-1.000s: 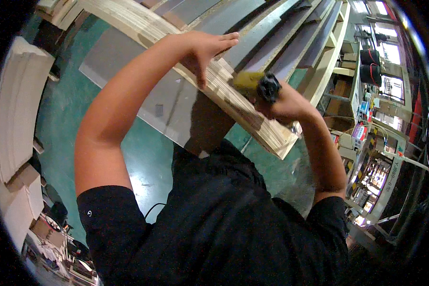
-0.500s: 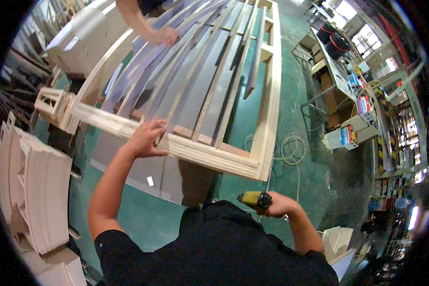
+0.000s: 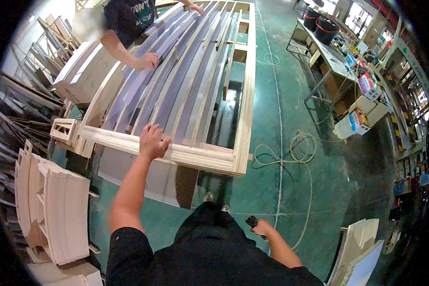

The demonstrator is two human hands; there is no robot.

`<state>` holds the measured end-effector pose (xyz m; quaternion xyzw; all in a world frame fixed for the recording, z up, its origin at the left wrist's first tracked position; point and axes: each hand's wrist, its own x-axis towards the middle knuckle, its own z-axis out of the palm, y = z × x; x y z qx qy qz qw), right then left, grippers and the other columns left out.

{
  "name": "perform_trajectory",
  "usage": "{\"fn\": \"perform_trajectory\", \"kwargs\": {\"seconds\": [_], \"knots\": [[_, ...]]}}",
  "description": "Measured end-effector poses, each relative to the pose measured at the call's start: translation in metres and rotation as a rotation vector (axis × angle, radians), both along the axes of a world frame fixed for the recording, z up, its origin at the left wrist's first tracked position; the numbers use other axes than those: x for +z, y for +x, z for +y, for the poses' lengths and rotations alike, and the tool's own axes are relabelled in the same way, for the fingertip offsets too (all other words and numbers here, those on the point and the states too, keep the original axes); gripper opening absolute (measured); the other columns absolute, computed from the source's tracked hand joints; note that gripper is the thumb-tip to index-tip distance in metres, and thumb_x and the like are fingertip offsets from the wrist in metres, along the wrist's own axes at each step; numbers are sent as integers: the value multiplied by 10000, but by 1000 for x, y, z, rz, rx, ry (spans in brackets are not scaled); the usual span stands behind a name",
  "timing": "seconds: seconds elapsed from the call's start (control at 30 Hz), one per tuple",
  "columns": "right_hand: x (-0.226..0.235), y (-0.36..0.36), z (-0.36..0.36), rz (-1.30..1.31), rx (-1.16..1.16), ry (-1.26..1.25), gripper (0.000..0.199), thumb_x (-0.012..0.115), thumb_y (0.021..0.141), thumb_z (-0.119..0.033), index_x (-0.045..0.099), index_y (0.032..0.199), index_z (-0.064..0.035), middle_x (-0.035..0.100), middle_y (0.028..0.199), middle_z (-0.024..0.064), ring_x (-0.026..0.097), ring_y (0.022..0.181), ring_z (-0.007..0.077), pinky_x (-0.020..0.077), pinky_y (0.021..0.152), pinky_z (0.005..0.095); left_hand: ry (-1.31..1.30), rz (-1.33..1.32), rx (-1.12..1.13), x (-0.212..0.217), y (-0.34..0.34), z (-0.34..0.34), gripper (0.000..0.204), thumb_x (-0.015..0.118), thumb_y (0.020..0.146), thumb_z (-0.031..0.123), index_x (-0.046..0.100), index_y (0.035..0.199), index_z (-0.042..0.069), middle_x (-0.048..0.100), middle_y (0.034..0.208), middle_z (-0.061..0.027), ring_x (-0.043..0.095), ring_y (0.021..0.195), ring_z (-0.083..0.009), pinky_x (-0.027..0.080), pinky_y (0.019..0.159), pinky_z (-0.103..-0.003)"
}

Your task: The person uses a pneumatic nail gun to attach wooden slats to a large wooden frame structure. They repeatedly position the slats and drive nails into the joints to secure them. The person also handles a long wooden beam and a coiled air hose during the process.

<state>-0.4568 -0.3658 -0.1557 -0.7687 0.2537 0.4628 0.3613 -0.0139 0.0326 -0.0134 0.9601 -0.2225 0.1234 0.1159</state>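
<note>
with twelve o'clock taken as straight ahead of the wearer's body, the right hand (image 3: 262, 228) is seen at two o'clock, held low over the floor, its fingers curled round a hand tool (image 3: 251, 221) whose black end is pointed toward ten o'clock; how the thumb is placed cannot be told. at three o'clock, pale boards (image 3: 360, 238) are stood beside a bluish panel (image 3: 367, 264). between ten and eleven o'clock, a grey sheet (image 3: 138, 181) is partly covered by the near rail (image 3: 205, 159) of a large wooden frame (image 3: 248, 105). on that rail, at eleven o'clock, the left hand (image 3: 152, 144) is laid, its fingers bent and loosely spread. the frame is stretched away toward twelve o'clock, and grey-purple strips (image 3: 134, 90) with pale edges are set lengthwise within it. between nine and ten o'clock, curved wooden pieces (image 3: 66, 214) are stacked. between one and two o'clock, a pale hose (image 3: 311, 190) is looped on the green floor (image 3: 267, 186). farther off, at one o'clock, black buckets (image 3: 326, 31) are stood on a metal-legged workbench (image 3: 326, 55). at eleven o'clock, across the frame, a co-worker's hand (image 3: 148, 61) is lowered, half curled, to the strips.
</note>
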Motion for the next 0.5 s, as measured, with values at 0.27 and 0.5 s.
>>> {"fn": "perform_trajectory", "kwargs": {"seconds": [0.27, 0.5], "knots": [[-101, -92, 8, 191, 62, 10, 280, 740, 728, -277, 690, 818, -16, 670, 712, 139, 647, 611, 273, 498, 532, 438, 4, -3, 48, 6, 2, -2, 423, 660, 835, 459, 739, 1023, 89, 608, 1325, -124, 410, 1357, -377, 367, 1099, -502], [-112, -128, 14, 63, -147, 72, 258, 751, 625, -211, 723, 799, -23, 677, 684, 168, 666, 627, 311, 501, 519, 452, -16, 65, 41, -5, 2, -1, 384, 660, 837, 438, 755, 939, 80, 702, 1132, -136, 459, 1317, -382, 348, 1121, -473]]}}
